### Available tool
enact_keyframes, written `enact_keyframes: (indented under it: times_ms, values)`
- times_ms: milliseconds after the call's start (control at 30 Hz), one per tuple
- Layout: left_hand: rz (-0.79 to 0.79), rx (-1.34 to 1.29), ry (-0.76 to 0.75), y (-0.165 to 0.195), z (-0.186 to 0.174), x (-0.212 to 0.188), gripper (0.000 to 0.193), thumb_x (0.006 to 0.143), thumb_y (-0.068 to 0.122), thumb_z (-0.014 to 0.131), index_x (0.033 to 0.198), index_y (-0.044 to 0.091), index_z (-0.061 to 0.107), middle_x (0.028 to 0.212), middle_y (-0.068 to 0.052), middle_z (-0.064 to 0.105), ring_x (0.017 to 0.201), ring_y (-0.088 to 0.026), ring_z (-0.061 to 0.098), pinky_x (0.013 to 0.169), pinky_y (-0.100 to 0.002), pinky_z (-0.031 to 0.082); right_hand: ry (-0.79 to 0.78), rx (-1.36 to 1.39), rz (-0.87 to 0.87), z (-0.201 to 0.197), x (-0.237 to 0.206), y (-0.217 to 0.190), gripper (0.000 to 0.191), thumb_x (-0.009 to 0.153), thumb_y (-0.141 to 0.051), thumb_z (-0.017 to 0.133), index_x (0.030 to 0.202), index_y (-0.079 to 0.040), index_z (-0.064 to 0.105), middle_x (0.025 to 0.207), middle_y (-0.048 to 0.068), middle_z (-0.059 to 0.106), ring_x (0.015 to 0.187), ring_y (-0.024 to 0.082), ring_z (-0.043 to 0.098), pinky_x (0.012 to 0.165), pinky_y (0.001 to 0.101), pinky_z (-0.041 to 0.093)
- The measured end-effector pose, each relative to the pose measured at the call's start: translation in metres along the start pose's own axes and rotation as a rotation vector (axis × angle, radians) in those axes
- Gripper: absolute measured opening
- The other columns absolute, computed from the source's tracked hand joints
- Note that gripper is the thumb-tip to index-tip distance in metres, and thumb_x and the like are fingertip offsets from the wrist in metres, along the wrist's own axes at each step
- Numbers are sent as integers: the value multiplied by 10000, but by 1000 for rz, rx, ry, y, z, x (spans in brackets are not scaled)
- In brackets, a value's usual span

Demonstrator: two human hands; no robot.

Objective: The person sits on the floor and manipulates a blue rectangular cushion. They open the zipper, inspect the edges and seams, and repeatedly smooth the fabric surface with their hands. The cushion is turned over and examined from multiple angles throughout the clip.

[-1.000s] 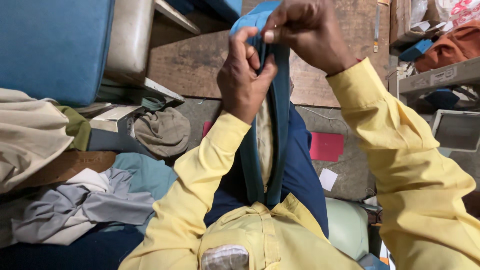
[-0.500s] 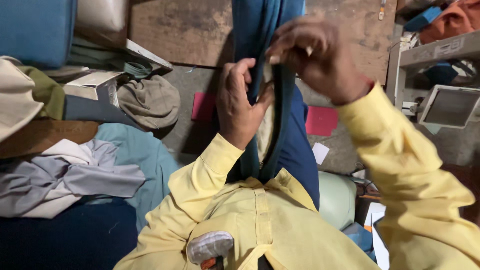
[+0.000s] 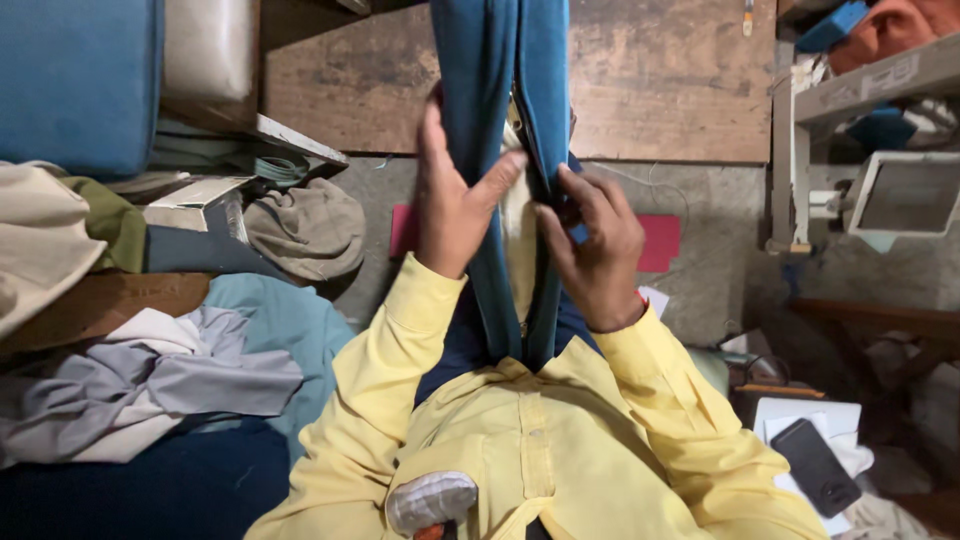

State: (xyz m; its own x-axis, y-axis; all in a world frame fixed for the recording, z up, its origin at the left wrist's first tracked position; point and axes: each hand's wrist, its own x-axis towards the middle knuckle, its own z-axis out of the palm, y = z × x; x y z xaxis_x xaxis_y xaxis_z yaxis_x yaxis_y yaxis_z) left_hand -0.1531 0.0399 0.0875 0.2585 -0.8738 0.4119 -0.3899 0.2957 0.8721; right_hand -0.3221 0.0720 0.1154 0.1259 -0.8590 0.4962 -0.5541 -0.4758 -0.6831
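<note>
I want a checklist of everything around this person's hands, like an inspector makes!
Surface: concrete floor, pink patches.
Job's things: blue garment hanging upright, pale lining in its opening.
Clutter: grey cloth, olive cap, dark phone on white paper.
Grippers: left hand flat on the garment; right hand pinching its edge.
Cables: thin wire along the wall.
Surroundings: wooden board, metal shelf.

Free room and obstacles. At twelve o'clock we see the hanging blue garment [image 3: 500, 120] filling the middle, both hands against it. At nine o'clock, piled cloths [image 3: 140, 380] and a grey cap [image 3: 305, 228] crowd the side. At three o'clock, a shelf frame [image 3: 800, 150] blocks; bare concrete floor [image 3: 720, 280] lies between.
</note>
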Motion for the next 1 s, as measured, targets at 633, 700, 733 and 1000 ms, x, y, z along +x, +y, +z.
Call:
enact_keyframes:
  times_ms: [633,700,733,1000]
  values:
    - [-302,-54,-365,49,-14,-63,226,1108,202,617,1195,-5,650,929,-40,670,832,-93,599,748,-277,519,-67,405,304,-4,-53,7,165,933,-38,802,988,0,652,883,90,662,727,142,673,652,276,542]
    - [-410,-143,-396,51,-13,-57,232,1122,220,626,1096,-10,641,844,-14,599,778,-61,512,697,-256,458,-65,433,344,-5,-55,3,160,915,-37,808,961,-3,659,855,87,659,701,141,660,634,280,527]
    - [-452,-215,-406,52,-11,-53,259,1132,227,641,1039,-14,625,814,0,549,762,-51,472,678,-247,421,-69,415,359,-5,-55,3,160,904,-34,813,941,-3,661,829,88,650,678,143,645,620,286,510]
    - [-113,281,-520,51,-1,-19,365,915,224,849,705,4,647,569,-11,535,488,-44,489,492,-307,393,-74,548,241,8,-65,21,129,924,-5,762,997,-6,656,913,93,658,778,165,655,701,290,519]
